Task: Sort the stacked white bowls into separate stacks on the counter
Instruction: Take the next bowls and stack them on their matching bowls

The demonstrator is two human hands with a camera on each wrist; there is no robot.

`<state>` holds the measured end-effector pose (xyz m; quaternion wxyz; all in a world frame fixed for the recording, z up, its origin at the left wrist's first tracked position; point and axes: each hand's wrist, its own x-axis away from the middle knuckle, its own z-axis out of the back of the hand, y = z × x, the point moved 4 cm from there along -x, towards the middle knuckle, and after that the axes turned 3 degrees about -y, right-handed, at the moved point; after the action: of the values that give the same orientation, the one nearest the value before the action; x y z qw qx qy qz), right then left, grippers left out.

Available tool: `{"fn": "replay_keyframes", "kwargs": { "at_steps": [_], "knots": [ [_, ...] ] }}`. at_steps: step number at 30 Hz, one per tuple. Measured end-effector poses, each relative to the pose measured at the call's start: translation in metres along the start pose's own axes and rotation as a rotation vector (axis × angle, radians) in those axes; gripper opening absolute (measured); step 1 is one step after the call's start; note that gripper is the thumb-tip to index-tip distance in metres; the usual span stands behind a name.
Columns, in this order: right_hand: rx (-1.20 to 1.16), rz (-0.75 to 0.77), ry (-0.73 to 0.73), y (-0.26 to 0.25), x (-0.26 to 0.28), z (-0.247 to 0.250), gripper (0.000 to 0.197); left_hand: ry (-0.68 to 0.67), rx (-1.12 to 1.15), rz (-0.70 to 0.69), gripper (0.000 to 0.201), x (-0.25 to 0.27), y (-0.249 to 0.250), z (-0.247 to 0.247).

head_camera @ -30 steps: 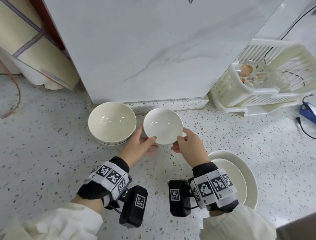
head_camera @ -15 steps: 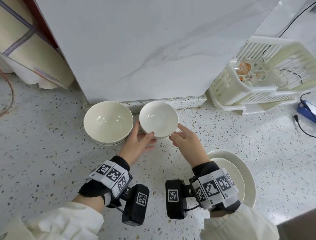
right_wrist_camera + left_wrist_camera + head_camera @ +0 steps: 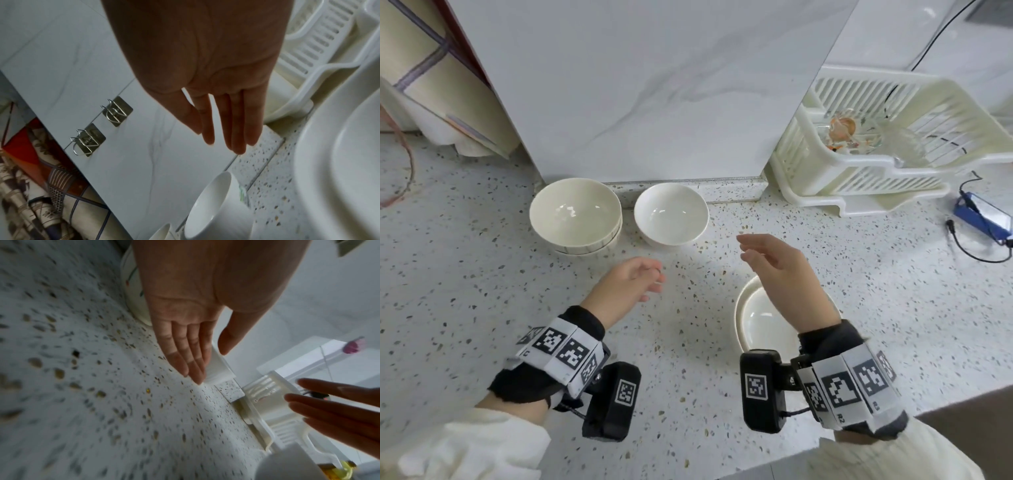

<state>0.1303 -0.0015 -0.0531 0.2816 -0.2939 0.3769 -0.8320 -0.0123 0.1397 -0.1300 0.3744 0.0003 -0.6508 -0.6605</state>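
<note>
A small white bowl [image 3: 671, 213] stands alone on the speckled counter by the wall base, also seen in the right wrist view [image 3: 213, 209]. To its left is a cream stack of larger bowls [image 3: 576, 215]. Near the front right, dishes [image 3: 760, 318] lie nested, partly hidden by my right forearm. My left hand [image 3: 643, 277] hovers in front of the two bowl groups, fingers relaxed, holding nothing; its palm [image 3: 191, 353] faces the camera in the left wrist view. My right hand [image 3: 753, 248] floats above the nested dishes with straight fingers [image 3: 230, 129] and is empty.
A white plastic dish rack [image 3: 887, 144] with glassware stands at the back right. A blue device [image 3: 983, 219] with a black cable lies at the far right. A marble wall panel [image 3: 647, 85] rises behind the bowls. The counter's front edge [image 3: 808, 455] runs close to my wrists.
Both hands set the small white bowl down beside the cream stack, let go and drew back toward me. The right hand moved right, over the nested dishes.
</note>
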Motion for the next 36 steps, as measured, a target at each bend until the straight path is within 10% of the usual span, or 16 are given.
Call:
{"fn": "replay_keyframes", "kwargs": {
  "at_steps": [18,36],
  "knots": [
    [0.532,-0.02,-0.126,0.093,0.05,0.037,0.045,0.153,-0.135,-0.121,0.051,0.078,0.002,-0.147],
    [0.301,0.052,0.028,0.032,0.034,0.074,0.039,0.137,-0.005,-0.165,0.053,0.062,0.023,-0.094]
  ]
}}
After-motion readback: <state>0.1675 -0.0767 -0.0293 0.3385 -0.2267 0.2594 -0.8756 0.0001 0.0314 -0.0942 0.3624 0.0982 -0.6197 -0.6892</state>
